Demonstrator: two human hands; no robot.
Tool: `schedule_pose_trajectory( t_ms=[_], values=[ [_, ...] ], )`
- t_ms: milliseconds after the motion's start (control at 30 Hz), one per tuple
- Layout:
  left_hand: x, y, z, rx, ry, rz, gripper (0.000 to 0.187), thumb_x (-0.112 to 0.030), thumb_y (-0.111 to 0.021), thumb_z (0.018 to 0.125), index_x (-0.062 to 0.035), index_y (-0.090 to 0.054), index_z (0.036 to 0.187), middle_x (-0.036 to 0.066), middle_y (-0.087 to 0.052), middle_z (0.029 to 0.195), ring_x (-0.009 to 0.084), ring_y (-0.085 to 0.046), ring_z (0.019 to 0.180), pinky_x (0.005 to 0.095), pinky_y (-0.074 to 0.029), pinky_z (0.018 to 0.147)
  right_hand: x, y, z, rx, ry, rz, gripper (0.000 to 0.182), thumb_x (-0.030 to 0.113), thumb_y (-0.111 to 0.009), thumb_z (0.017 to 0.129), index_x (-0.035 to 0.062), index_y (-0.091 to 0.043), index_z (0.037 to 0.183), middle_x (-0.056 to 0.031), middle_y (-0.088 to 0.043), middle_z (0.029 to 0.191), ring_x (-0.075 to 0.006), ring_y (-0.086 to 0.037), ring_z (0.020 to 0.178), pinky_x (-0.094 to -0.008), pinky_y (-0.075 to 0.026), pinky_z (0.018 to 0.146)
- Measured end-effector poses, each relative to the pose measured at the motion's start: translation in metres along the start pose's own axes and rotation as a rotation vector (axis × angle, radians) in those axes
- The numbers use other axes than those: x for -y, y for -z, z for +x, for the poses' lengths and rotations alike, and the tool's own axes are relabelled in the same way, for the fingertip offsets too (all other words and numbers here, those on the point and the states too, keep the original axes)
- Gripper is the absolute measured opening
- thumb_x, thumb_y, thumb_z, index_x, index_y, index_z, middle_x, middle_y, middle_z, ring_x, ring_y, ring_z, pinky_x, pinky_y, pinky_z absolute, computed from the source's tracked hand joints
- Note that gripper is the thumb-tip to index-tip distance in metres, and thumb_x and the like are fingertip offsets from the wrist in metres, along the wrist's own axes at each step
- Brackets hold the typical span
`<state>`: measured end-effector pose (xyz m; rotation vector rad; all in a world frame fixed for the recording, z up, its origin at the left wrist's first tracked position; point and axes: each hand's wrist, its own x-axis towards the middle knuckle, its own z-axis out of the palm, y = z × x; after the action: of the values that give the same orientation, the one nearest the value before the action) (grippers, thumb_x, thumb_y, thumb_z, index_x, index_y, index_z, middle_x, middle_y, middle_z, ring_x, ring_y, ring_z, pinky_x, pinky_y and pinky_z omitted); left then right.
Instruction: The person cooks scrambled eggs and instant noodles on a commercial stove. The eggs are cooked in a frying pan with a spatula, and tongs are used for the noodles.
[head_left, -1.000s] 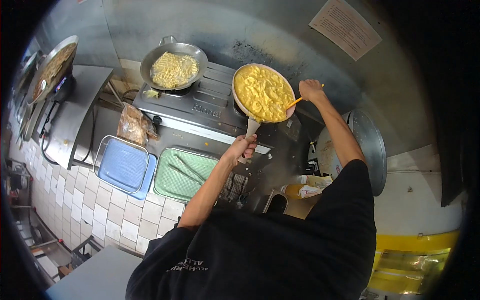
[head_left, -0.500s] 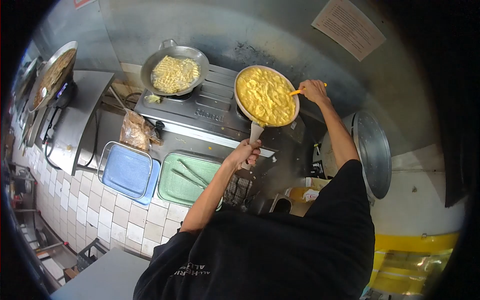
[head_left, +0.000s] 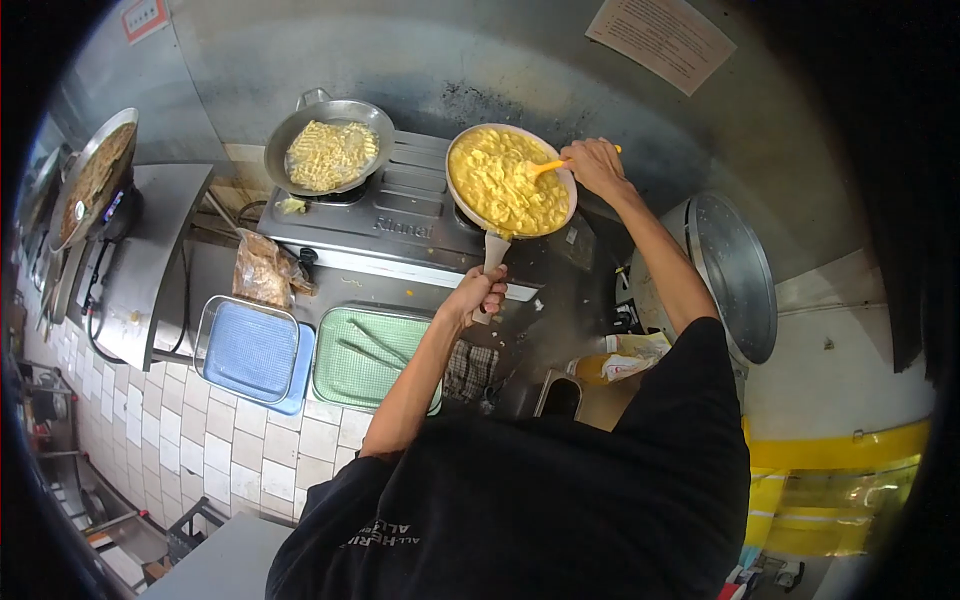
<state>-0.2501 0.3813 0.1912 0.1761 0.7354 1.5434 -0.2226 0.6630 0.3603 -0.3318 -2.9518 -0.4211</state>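
Observation:
My left hand [head_left: 477,297] is wrapped round the pale handle [head_left: 493,256] of a frying pan [head_left: 572,193] on the right burner. Yellow, lumpy food [head_left: 503,180] in a thick sauce fills this pan almost to its rim. From the right, my right hand [head_left: 595,166] grips an orange spatula [head_left: 547,167] over the pan's far right edge. The tool's front end dips into the food, so its tip is hidden. Left of the frying pan, a metal wok [head_left: 378,118] holds a block of noodles [head_left: 331,155] in liquid.
Below the stove [head_left: 405,205] stand a blue-lined wire basket [head_left: 250,350] and a green tray [head_left: 345,378] with metal tongs [head_left: 372,347] in it. A plastic bag of food [head_left: 262,270] lies beside the stove. A large metal pot [head_left: 735,275] stands on the right.
The spatula has moved left and farther into the food, my right hand going with it. My left hand keeps its hold on the handle. The whole view has shifted slightly.

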Motion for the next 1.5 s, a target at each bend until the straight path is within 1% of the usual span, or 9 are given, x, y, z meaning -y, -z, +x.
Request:
schedule_pose_trajectory(
  t_ms=[500,600,667,867,1200,1267,1300,1400,1500],
  values=[
    [-0.001,0.002,-0.003,0.01,-0.02,-0.036,0.016,-0.017,-0.049,0.1,-0.012,-0.044,0.086,-0.007,-0.034,0.062,0.0021,-0.027,0.045,0.0201,-0.022,0.036,0.031,0.053,-0.006,-0.266,0.436,-0.442,0.01,0.014,-0.059,0.079,0.0124,-0.069,0.081,-0.0024,-0.064,0.088,-0.021,-0.06,0.094,-0.0373,-0.045,0.085],
    [-0.001,-0.002,-0.003,-0.006,-0.019,-0.041,0.016,-0.017,-0.05,0.1,-0.0118,-0.044,0.086,-0.006,-0.034,0.062,0.0022,-0.026,0.045,0.0202,-0.023,0.036,0.023,0.069,-0.004,-0.236,0.325,-0.397,0.011,0.013,-0.059,0.079,0.0114,-0.07,0.078,-0.0043,-0.065,0.084,-0.0229,-0.063,0.09,-0.0367,-0.048,0.08],
    [-0.002,-0.001,-0.003,-0.024,-0.019,-0.038,0.016,-0.017,-0.051,0.1,-0.0116,-0.044,0.086,-0.006,-0.034,0.062,0.0022,-0.026,0.045,0.0203,-0.023,0.036,0.008,0.07,0.003,-0.038,0.114,-0.351,0.012,0.013,-0.06,0.08,0.0109,-0.072,0.082,-0.0089,-0.067,0.081,-0.0284,-0.066,0.083,-0.041,-0.05,0.074],
    [0.002,0.001,-0.001,-0.006,-0.035,-0.015,0.015,-0.018,-0.05,0.1,-0.0134,-0.044,0.086,-0.007,-0.034,0.062,0.0024,-0.027,0.045,0.0207,-0.024,0.037,-0.014,0.029,0.012,0.043,-0.003,-0.407,0.015,0.012,-0.057,0.081,0.0057,-0.071,0.077,-0.0167,-0.069,0.076,-0.0328,-0.069,0.075,-0.0428,-0.053,0.064],
    [-0.007,-0.005,-0.01,-0.033,0.014,-0.002,0.013,-0.022,-0.052,0.1,-0.0147,-0.042,0.095,-0.005,-0.037,0.066,0.0032,-0.029,0.048,0.0204,-0.024,0.038,-0.033,-0.077,0.047,0.031,-0.231,-0.217,0.018,0.013,-0.057,0.086,0.0017,-0.071,0.085,-0.0185,-0.069,0.086,-0.0316,-0.068,0.085,-0.0409,-0.052,0.071],
    [-0.011,-0.01,-0.012,-0.064,0.034,0.007,0.013,-0.021,-0.052,0.099,-0.0142,-0.041,0.094,-0.005,-0.037,0.066,0.0036,-0.029,0.048,0.0209,-0.024,0.038,-0.037,-0.091,0.058,0.268,-0.308,-0.061,0.02,0.017,-0.059,0.088,0.0057,-0.072,0.097,-0.0163,-0.07,0.089,-0.0333,-0.067,0.086,-0.0433,-0.051,0.076],
    [-0.01,-0.01,-0.011,-0.069,0.045,0.001,0.015,-0.02,-0.052,0.099,-0.014,-0.041,0.093,-0.004,-0.038,0.066,0.0038,-0.028,0.048,0.0212,-0.024,0.038,-0.044,-0.095,0.058,0.215,-0.244,0.017,0.023,0.022,-0.064,0.088,0.0128,-0.072,0.107,-0.0126,-0.07,0.096,-0.0313,-0.066,0.092,-0.0434,-0.05,0.081],
    [-0.011,-0.011,-0.01,-0.094,0.057,-0.007,0.017,-0.021,-0.053,0.099,-0.0133,-0.04,0.092,-0.004,-0.038,0.066,0.0038,-0.028,0.047,0.0216,-0.023,0.038,-0.054,-0.083,0.061,0.359,-0.18,0.179,0.025,0.025,-0.065,0.087,0.0143,-0.072,0.108,-0.0103,-0.07,0.1,-0.0301,-0.065,0.098,-0.0434,-0.049,0.084],
    [-0.013,-0.01,-0.011,-0.089,0.061,-0.018,0.017,-0.021,-0.053,0.099,-0.0133,-0.04,0.093,-0.004,-0.038,0.066,0.0035,-0.028,0.046,0.0215,-0.023,0.037,-0.056,-0.079,0.052,0.327,-0.147,0.262,0.025,0.029,-0.067,0.086,0.0161,-0.072,0.107,-0.0095,-0.07,0.102,-0.0302,-0.065,0.099,-0.0425,-0.049,0.085]
  ],
)
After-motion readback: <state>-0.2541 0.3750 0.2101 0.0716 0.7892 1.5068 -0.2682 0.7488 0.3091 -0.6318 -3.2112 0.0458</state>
